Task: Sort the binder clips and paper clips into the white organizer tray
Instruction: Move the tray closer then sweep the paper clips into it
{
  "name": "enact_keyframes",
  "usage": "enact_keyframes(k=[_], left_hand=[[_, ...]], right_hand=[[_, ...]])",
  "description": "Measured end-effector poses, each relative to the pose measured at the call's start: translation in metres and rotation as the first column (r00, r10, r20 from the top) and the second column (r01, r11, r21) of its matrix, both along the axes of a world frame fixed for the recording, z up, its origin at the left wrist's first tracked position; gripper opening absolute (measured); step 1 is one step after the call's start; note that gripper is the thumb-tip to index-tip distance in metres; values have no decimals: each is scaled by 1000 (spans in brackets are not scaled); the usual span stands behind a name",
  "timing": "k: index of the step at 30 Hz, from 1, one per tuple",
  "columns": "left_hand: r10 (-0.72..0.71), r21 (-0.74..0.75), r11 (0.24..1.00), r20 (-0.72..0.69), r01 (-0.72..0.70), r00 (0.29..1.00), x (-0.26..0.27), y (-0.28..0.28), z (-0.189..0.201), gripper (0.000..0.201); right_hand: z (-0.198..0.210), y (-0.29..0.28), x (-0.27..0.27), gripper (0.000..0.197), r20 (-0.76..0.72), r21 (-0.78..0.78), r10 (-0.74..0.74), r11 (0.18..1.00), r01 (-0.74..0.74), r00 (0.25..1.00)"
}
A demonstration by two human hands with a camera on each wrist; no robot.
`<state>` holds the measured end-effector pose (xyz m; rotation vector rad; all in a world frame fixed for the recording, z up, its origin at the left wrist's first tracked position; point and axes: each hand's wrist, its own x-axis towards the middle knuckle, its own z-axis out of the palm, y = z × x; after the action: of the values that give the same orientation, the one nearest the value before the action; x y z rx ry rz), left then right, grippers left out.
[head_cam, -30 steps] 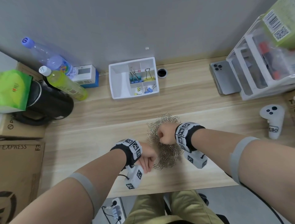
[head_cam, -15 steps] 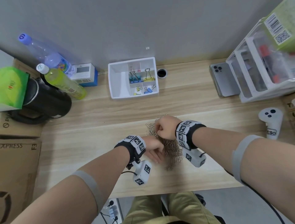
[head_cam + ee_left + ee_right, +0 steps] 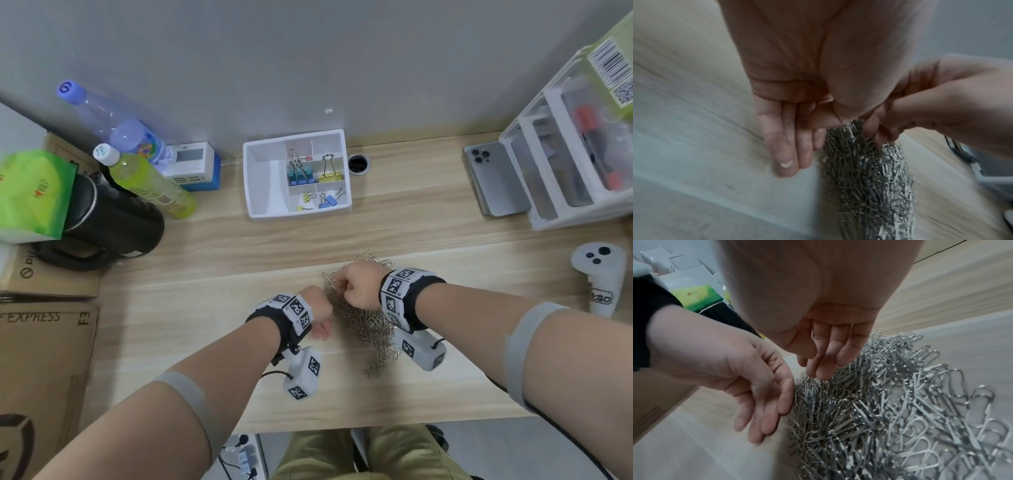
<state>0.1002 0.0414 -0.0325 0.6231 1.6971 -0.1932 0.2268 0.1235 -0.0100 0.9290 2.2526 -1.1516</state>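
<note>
A heap of silver paper clips lies on the wooden desk, drawn out into a narrow ridge. My left hand stands at its left flank, fingers straight and pointing down beside the clips. My right hand is over the heap's far end, and its nearly straight fingers dip into the clips. Neither hand has clips lifted. The white organizer tray stands at the back by the wall. It holds blue-green binder clips, a yellow one and small ones; its big left compartment is bare.
Two bottles, a black kettle and cardboard boxes crowd the left. A phone, a white drawer unit and a white controller are at the right. A cable hole sits beside the tray.
Both hands have closed in on the heap from either side, and the round heap has been squeezed into a narrower, longer ridge. The left hand moved up and right.
</note>
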Motion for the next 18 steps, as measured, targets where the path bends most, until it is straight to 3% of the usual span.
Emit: enact_keyframes(k=[4, 8, 11, 14, 17, 18], left_hand=[[-25, 36, 999, 66, 23, 998, 18, 12, 0, 9], [-62, 24, 998, 53, 61, 997, 11, 20, 4, 22], [-44, 90, 995, -50, 48, 998, -11, 28, 13, 27], [-34, 181, 980, -249, 81, 968, -45, 42, 27, 29], [88, 318, 946, -422, 57, 902, -83, 57, 38, 14], [163, 372, 928, -453, 20, 876, -93, 61, 38, 18]], right_hand=[[1, 11, 8, 26, -7, 47, -33, 998, 34, 999], [1, 27, 7, 27, 7, 84, -64, 994, 64, 998], [5, 41, -1, 23, -8, 148, -127, 981, 126, 992], [11, 59, -14, 18, -22, 236, -224, 946, 222, 974], [18, 78, -31, 17, -49, 348, -325, 881, 321, 945], [20, 84, -36, 16, -42, 359, -361, 865, 351, 932]])
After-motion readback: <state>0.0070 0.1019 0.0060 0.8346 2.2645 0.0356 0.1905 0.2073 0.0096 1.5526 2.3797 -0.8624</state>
